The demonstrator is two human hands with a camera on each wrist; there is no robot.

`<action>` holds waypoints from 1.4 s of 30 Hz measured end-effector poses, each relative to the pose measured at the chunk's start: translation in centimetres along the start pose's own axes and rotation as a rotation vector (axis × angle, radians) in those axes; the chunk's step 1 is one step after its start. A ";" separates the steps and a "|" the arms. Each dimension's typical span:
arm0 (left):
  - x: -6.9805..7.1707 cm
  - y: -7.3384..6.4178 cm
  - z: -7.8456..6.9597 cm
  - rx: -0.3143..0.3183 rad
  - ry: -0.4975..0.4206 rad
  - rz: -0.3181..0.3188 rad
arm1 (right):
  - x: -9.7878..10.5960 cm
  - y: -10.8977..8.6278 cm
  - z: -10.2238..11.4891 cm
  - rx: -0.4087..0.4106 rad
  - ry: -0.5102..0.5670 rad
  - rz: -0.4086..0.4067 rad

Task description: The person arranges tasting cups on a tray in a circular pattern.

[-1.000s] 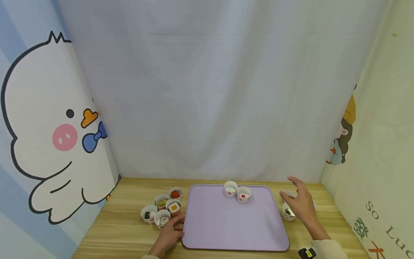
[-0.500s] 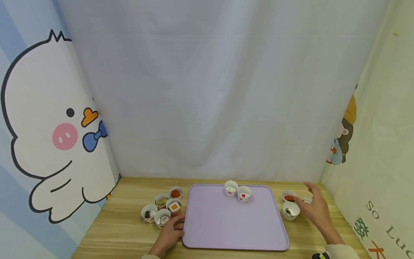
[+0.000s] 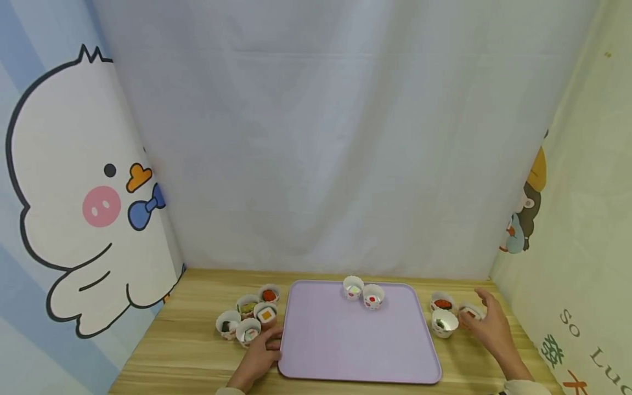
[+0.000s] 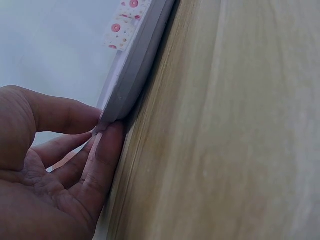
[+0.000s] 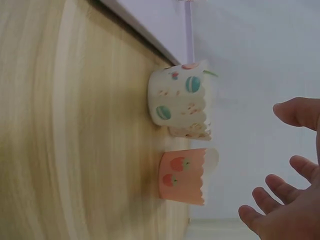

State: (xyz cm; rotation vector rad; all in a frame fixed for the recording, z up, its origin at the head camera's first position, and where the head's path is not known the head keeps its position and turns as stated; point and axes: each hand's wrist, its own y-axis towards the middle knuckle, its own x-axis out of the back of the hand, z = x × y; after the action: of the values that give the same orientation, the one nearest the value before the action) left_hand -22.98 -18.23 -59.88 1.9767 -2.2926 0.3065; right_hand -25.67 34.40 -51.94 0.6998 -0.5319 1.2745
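My left hand [image 3: 258, 354] pinches the left edge of a lilac tray [image 3: 360, 345] between thumb and fingers, as the left wrist view shows close up. Above the right-hand group of paper baking cups hovers my right hand [image 3: 494, 328], thumb and fingers spread. Nearest to it is a cup [image 3: 470, 310] with a reddish-brown thing inside, partly covered by the hand. A pink strawberry-print cup [image 5: 181, 176] stands apart from the fingers in the right wrist view, beside a white macaron-print cup [image 5: 177, 95]. Two cups, one of them with red contents [image 3: 373, 297], stand at the tray's back edge.
Left of the tray several cups cluster, including one with an orange-and-white piece [image 3: 265, 314]. A cup with red-orange contents [image 3: 443, 303] and one with green contents [image 3: 445, 323] sit right of the tray. A grey-white curtain [image 3: 316, 164] hangs behind the wooden table [image 3: 178, 340].
My right hand has moved right, from over the green and red-orange cups to the rightmost cup, with its fingers still spread. My left hand stays at the tray's edge.
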 end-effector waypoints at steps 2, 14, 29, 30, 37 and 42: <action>0.0 0.0 0.0 -0.003 0.001 -0.004 | 0.0 0.1 -0.5 -0.018 0.003 0.019; 0.1 0.0 0.1 -0.012 0.006 -0.002 | -0.4 0.8 -3.1 -0.163 -0.002 0.105; 0.0 0.2 0.6 -0.016 -0.003 -0.003 | -2.1 1.6 -5.4 -0.186 0.069 0.106; 0.0 0.2 0.6 -0.015 -0.004 -0.003 | -2.2 1.6 -5.3 -0.190 0.068 0.100; 0.0 0.4 0.6 -0.005 0.020 -0.009 | -2.5 1.7 -5.6 -0.220 0.063 0.092; 0.0 0.6 0.8 0.001 0.024 -0.002 | -2.4 2.0 -5.8 -0.219 0.039 0.085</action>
State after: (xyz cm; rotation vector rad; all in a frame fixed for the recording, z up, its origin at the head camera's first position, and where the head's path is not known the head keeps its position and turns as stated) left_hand -23.57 -18.29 -60.70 1.9646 -2.2761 0.3292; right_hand -28.22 37.28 -57.22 0.4726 -0.6644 1.2835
